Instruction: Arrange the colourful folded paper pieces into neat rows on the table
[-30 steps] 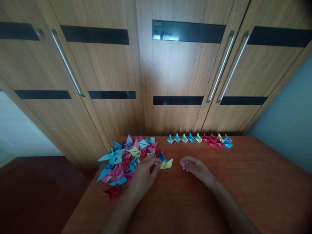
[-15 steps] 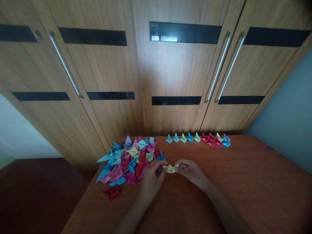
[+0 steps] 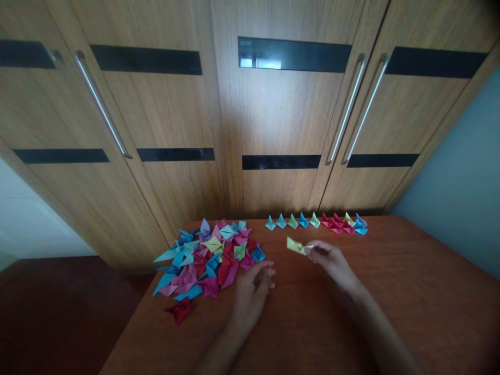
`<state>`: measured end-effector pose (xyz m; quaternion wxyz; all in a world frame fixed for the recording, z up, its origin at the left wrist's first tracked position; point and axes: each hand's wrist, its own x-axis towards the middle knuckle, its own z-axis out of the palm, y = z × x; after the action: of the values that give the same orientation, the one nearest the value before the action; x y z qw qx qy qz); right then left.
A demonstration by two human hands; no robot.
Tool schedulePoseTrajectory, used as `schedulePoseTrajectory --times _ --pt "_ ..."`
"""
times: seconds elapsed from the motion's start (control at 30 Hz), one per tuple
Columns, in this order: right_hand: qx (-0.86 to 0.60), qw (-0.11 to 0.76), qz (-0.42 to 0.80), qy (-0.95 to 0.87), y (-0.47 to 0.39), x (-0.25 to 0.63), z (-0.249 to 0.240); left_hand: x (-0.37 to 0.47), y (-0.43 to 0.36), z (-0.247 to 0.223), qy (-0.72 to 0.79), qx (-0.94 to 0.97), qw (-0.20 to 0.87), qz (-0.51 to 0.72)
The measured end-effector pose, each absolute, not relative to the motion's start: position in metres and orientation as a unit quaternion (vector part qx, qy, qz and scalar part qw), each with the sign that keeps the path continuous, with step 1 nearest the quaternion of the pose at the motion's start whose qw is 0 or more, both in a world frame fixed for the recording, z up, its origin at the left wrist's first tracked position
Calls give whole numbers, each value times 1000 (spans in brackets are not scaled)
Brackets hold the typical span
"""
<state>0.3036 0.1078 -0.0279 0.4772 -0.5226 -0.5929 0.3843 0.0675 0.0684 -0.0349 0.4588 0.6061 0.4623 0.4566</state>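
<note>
Between the thumb and fingers of my right hand [image 3: 330,260] is a small yellow folded-paper origami piece [image 3: 296,245], held by its right tip above the table. My left hand [image 3: 253,291] is beside the right edge of a heap of origami pieces [image 3: 211,260], its fingers loosely curved and apart, with nothing visible in them. The heap mixes blue, pink, red, yellow and green folded papers. A dark red origami piece [image 3: 180,310] lies just in front of it. Toward the back stands a spaced row of blue and green origami pieces [image 3: 292,221].
To the right of that row, several red, yellow and blue pieces [image 3: 338,224] stand close together. Everything rests on a reddish-brown wooden table [image 3: 390,281]. Behind it rises a wooden wardrobe [image 3: 281,114] with long metal handles [image 3: 347,109].
My right hand has carried the yellow origami piece up and to the right, toward the back row. The left hand has let go of the piece and stays near the heap.
</note>
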Motion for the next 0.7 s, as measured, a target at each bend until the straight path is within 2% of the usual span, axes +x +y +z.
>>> schedulePoseTrajectory --times 0.07,0.13,0.27,0.43,0.7 --pt "-593 506 301 -550 113 326 -34 71 66 -40 455 640 443 432" --pt "-680 486 195 -513 118 347 -43 73 64 -43 449 687 420 387" --pt "-815 335 34 -472 123 368 -60 74 60 -41 441 751 383 309" --pt "-871 187 54 -451 132 363 -61 73 61 -40 442 748 387 310" --pt "-881 146 53 -446 152 362 -55 72 62 -43 434 751 391 309"
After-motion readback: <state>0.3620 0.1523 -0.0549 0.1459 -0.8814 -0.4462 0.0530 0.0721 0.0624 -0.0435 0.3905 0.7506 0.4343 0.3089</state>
